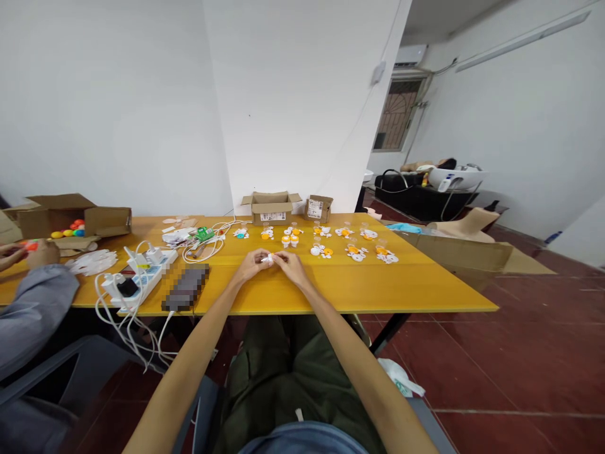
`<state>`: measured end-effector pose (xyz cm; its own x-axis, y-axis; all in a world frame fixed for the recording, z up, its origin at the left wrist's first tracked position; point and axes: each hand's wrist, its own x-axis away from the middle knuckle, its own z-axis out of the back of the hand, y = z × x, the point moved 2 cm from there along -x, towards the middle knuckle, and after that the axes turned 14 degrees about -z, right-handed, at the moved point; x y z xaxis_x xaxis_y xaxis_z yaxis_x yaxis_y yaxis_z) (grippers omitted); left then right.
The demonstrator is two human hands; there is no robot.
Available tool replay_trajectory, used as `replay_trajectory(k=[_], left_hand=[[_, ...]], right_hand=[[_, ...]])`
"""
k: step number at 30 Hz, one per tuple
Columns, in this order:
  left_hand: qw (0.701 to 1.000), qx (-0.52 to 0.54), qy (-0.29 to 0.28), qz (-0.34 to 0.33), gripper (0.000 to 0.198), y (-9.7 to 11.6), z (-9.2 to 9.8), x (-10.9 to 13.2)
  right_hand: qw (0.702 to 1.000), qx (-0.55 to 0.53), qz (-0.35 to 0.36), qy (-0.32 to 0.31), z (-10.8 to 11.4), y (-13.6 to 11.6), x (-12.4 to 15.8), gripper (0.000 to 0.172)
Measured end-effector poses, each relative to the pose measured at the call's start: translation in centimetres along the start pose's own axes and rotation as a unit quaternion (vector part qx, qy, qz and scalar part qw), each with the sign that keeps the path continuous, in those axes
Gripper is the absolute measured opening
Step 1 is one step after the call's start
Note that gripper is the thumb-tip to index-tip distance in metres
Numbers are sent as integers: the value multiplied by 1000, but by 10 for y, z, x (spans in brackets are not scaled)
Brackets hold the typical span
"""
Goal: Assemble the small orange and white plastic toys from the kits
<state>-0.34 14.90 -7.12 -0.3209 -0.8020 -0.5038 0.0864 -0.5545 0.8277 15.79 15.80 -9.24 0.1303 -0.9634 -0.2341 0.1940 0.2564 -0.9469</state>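
My left hand [255, 263] and my right hand [289, 263] meet over the middle of the yellow table [331, 293]. Between their closed fingertips is a small white part [268, 258], partly hidden by the fingers. Just beyond my right hand stand small orange-and-white pieces [290, 241]. Farther back and to the right lie several small groups of white and orange parts [354, 252] with clear cups. A group with a blue piece [241, 233] lies behind my left hand.
Two cardboard boxes [271, 208] stand at the back edge. To the left are a dark phone [186, 287], a white power strip [146, 277] with tangled cables, and a green packet [205, 234]. Another person's hands [45, 253] hold something orange near a box of coloured balls [70, 231].
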Motion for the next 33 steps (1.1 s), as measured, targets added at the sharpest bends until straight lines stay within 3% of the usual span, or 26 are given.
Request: replay_trajectory(k=[13, 18, 26, 33], left_hand=[[999, -34, -21, 0, 44, -3, 0, 0], [1000, -26, -12, 2, 40, -5, 1, -1], [1000, -9, 1, 0, 41, -2, 1, -1], [1000, -9, -15, -1, 40, -4, 1, 0]], right_hand=[[985, 164, -17, 55, 3, 0, 3, 49], [982, 173, -17, 69, 1, 1, 2, 46], [995, 83, 12, 44, -3, 4, 0, 21], [988, 143, -5, 61, 1, 3, 1, 29]])
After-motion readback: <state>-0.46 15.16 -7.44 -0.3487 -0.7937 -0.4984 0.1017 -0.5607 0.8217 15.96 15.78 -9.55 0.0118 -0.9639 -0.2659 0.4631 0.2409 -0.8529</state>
